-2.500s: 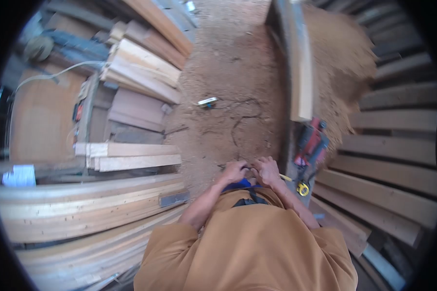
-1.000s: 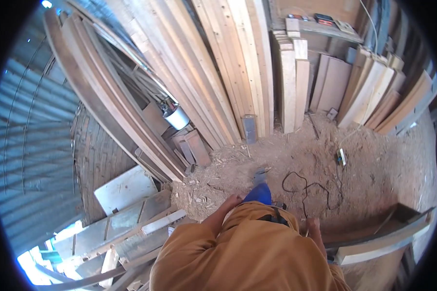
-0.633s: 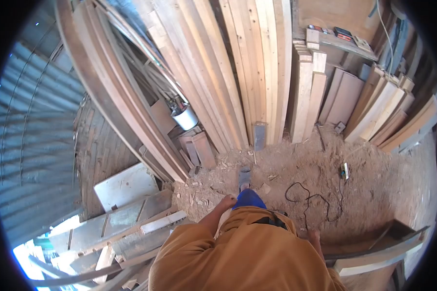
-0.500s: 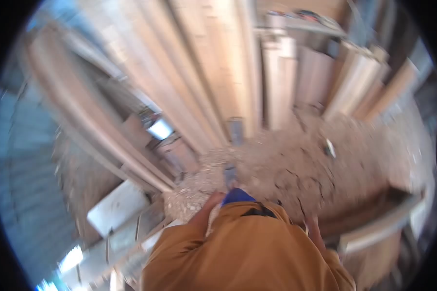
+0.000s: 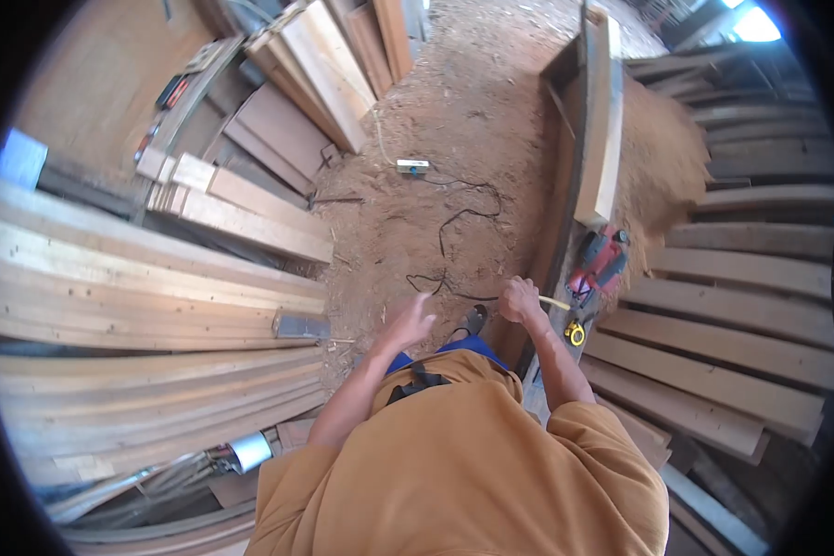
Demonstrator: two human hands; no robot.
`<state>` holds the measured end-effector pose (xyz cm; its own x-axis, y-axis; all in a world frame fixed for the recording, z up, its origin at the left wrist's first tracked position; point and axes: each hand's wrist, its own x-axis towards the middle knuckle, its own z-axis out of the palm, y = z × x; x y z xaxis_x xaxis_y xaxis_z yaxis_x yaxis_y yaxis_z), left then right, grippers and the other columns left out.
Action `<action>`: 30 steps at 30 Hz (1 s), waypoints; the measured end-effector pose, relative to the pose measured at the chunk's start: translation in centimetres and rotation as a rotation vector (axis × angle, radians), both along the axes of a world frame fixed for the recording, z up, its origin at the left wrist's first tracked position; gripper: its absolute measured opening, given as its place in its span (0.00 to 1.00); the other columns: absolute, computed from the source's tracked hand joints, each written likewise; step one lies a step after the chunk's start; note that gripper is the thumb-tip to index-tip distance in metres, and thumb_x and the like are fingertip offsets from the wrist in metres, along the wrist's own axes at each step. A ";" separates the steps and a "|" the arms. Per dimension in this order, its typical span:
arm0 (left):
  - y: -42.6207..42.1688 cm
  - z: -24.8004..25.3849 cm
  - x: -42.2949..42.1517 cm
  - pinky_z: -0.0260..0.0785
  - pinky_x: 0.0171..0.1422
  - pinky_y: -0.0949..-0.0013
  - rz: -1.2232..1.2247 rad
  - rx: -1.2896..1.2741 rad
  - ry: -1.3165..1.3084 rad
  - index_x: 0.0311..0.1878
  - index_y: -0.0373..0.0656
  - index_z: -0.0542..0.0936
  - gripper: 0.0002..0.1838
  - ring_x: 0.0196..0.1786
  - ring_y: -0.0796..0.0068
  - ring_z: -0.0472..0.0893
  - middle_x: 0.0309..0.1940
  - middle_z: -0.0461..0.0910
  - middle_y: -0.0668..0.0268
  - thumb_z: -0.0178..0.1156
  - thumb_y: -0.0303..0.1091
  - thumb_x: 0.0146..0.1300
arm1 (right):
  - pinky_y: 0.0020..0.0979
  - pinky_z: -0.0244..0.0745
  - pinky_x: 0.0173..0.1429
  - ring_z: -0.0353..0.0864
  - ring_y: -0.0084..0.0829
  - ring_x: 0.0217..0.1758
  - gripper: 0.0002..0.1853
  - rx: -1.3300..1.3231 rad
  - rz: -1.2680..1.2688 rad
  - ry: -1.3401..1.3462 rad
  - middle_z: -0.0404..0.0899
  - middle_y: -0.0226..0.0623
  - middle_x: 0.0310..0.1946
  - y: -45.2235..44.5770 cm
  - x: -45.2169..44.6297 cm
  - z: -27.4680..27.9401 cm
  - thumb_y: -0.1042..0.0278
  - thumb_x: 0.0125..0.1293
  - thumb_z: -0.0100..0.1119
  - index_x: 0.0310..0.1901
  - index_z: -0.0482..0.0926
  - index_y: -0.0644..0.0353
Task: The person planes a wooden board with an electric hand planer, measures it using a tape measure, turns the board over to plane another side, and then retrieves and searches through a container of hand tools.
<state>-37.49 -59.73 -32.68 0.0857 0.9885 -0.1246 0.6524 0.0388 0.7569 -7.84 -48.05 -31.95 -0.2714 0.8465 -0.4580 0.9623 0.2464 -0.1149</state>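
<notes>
My left hand [image 5: 406, 326] is over the dirt floor in front of my body, its thumb and fingers apart with nothing in them. My right hand [image 5: 521, 301] is curled closed beside the long wooden bench; what it holds, if anything, is hidden. A thin pale stick-like piece [image 5: 554, 302] shows just right of this hand, and I cannot tell whether they touch. A black cord [image 5: 473, 296] runs along the floor up to behind the hand. On the bench lie a yellow tape measure [image 5: 575, 333] and a red power tool [image 5: 600, 262], possibly a planer.
Long boards [image 5: 157, 287] lean in stacks at the left, and more planks [image 5: 713, 324] lie at the right. A thick squared beam [image 5: 604, 130] rests along the bench. A white power strip [image 5: 412, 167] sits on the floor ahead, near a sawdust heap [image 5: 663, 157].
My view has swung to the right, from the leaning boards toward the bench. Both hands have come up in front of my body, the right one now beside the bench.
</notes>
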 end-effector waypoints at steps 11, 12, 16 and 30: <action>9.9 1.4 14.7 0.78 0.50 0.56 -0.275 -0.246 -0.180 0.56 0.40 0.79 0.15 0.45 0.56 0.87 0.42 0.86 0.53 0.61 0.34 0.68 | 0.49 0.74 0.65 0.78 0.53 0.60 0.18 0.127 -0.080 0.513 0.83 0.48 0.51 3.5 6.4 6.0 0.59 0.58 0.63 0.48 0.86 0.57; 9.5 0.8 14.4 0.78 0.49 0.58 -0.231 -0.288 -0.288 0.55 0.39 0.79 0.14 0.44 0.60 0.86 0.40 0.86 0.56 0.60 0.33 0.70 | 0.49 0.72 0.65 0.78 0.52 0.59 0.17 0.331 -0.325 0.633 0.83 0.50 0.50 3.7 9.0 7.9 0.60 0.58 0.63 0.47 0.85 0.59; 9.7 1.5 13.7 0.75 0.46 0.71 -0.049 -0.439 -0.568 0.51 0.37 0.77 0.08 0.40 0.79 0.82 0.34 0.82 0.67 0.56 0.30 0.74 | 0.46 0.75 0.60 0.81 0.49 0.56 0.21 0.718 -0.733 0.067 0.83 0.52 0.48 7.5 21.5 7.6 0.57 0.63 0.65 0.51 0.83 0.63; 14.1 5.4 15.0 0.73 0.43 0.70 -0.103 -0.579 -0.149 0.45 0.37 0.81 0.10 0.35 0.79 0.82 0.30 0.85 0.66 0.58 0.35 0.71 | 0.27 0.71 0.26 0.76 0.20 0.20 0.16 0.223 -1.376 1.278 0.80 0.29 0.24 12.9 25.7 3.1 0.64 0.61 0.64 0.50 0.84 0.60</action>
